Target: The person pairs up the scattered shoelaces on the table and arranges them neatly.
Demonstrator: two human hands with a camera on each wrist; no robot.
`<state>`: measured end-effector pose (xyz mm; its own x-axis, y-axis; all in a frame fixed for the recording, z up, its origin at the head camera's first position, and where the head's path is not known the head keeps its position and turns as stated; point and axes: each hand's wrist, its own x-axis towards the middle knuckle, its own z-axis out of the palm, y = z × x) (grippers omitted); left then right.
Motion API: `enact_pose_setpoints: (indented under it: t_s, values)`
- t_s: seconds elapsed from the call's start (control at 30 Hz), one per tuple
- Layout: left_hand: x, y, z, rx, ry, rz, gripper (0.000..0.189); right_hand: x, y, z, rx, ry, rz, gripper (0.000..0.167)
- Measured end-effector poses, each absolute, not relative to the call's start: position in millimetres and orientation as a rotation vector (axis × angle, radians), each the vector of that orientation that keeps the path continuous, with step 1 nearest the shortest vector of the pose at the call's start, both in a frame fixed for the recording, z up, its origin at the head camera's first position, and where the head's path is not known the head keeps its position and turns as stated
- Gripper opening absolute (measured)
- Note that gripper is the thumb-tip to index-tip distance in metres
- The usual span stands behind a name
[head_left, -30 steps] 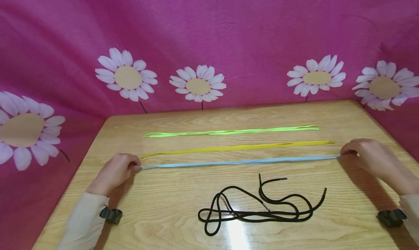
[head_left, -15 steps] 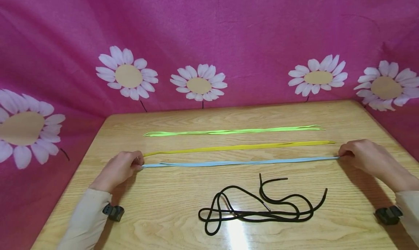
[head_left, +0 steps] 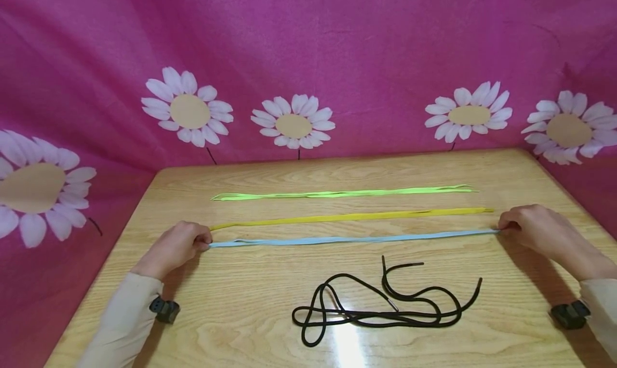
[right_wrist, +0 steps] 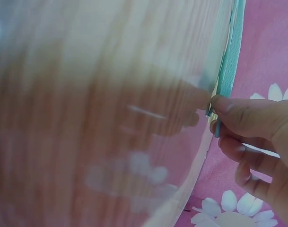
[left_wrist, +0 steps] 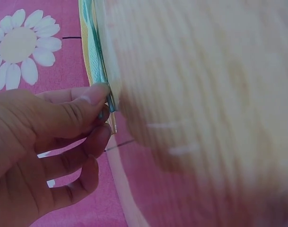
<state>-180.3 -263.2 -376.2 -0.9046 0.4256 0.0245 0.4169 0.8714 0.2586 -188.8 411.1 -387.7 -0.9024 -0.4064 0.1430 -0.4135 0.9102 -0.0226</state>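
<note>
A light blue shoelace lies stretched almost straight across the wooden table, its strands side by side. My left hand pinches its left end between thumb and forefinger; in the left wrist view the tips poke out past the thumb. At the other end, my right hand pinches the lace in the same way, with its tips showing below the thumb in the right wrist view. Just behind runs a yellow shoelace, its left end close to my left fingers. Farther back lies a neon green shoelace.
In front of the blue lace, a black round shoelace lies in loose loops. The wooden table has a glossy top that reflects light. A pink cloth with white daisies hangs behind and along both sides.
My left hand has shifted slightly right and the right hand slightly left, both still on the blue shoelace. Its strands at the left end look more spread. The other laces have stayed put.
</note>
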Motion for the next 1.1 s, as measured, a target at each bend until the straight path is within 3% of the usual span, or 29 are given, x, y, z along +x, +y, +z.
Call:
enact_pose_setpoints:
  t_s: [0.8,1.1]
  values:
    - [-182,-267,-377,0.706,2.979,0.294,0.018,-191,404,-386,0.659,-2.962,0.128,0.023]
    - [-181,-266,-378,0.744,2.977,0.305,0.018,-192,405,-391,0.785,-2.852,0.042,0.024]
